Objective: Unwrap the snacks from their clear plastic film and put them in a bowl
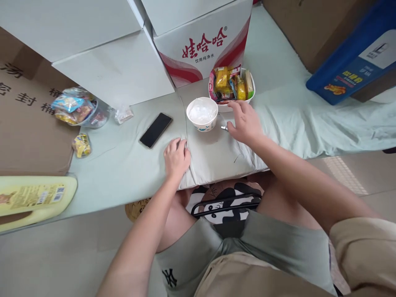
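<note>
My left hand (177,158) rests on the pale green cloth with its fingers loosely bent and slightly apart, holding nothing visible. A black phone (155,130) lies to its upper left. My right hand (244,123) is at the near rim of a white bowl of packaged snacks (232,84), thumb apart from the fingers and nothing visible in them. By the thumb lies a small shiny metal piece (224,128), too small to name. Left of that hand stands a white paper bowl (202,114), with what looks like clear plastic inside.
White cartons (114,66) and a red-and-white water carton (204,49) are stacked behind. On the left are a clear tub of snacks (93,113), a small yellow packet (82,145), a crumpled wrapper (123,114) and a yellow jug (40,196). A blue container (346,62) leans at right.
</note>
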Demonstrator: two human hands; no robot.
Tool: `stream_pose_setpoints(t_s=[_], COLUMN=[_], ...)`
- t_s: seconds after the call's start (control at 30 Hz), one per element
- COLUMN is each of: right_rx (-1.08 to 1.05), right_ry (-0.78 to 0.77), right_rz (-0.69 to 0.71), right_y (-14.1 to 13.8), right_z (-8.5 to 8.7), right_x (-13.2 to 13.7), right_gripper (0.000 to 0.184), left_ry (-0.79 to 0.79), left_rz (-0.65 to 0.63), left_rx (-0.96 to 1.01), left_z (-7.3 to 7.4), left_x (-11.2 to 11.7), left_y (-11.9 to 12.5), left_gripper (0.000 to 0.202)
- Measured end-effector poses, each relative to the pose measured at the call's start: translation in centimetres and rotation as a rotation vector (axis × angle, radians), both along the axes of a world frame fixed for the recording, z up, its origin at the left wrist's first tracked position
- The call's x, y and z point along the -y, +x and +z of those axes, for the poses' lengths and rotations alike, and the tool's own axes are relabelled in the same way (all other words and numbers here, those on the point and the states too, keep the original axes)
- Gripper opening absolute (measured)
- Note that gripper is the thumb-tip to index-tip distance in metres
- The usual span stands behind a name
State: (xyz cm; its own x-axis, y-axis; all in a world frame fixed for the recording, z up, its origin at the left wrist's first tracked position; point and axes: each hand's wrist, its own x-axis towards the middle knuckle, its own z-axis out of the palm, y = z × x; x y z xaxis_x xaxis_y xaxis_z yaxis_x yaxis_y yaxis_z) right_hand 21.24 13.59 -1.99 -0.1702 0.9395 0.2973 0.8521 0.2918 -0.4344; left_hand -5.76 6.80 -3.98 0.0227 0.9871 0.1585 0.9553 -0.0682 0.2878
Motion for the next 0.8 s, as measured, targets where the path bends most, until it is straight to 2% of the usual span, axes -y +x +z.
stream_pose_setpoints(t_s=[0.17, 0.33, 0.57, 0.8], right_rx=[0.144, 0.199, 0.229, 0.241], right_ry=[-0.028, -0.02, 0.004, 0.016], right_rz=[0.02, 0.017, -0.033, -0.185], right_y=[0.4, 2.3, 7.6, 13.1], right_z=[-0.7, -1.0, -0.8, -0.9], right_x=[-2.0, -1.7, 0.6, 3.1], right_gripper=[0.058, 0.057, 0.059, 0.057], left_ry=[0.019, 0.028, 0.019, 0.063], left_rz=[0.001, -0.006, -0.021, -0.043], left_rx=[0.003, 0.002, -0.009, -0.064], left_z=[-0.2, -0.2, -0.1, -0.5], left_x=[-0.1, -0.1, -0.2, -0.2], left_y=[-0.2, -0.2, -0.4, -0.5], left_gripper=[0.04, 0.04, 0.041, 0.041])
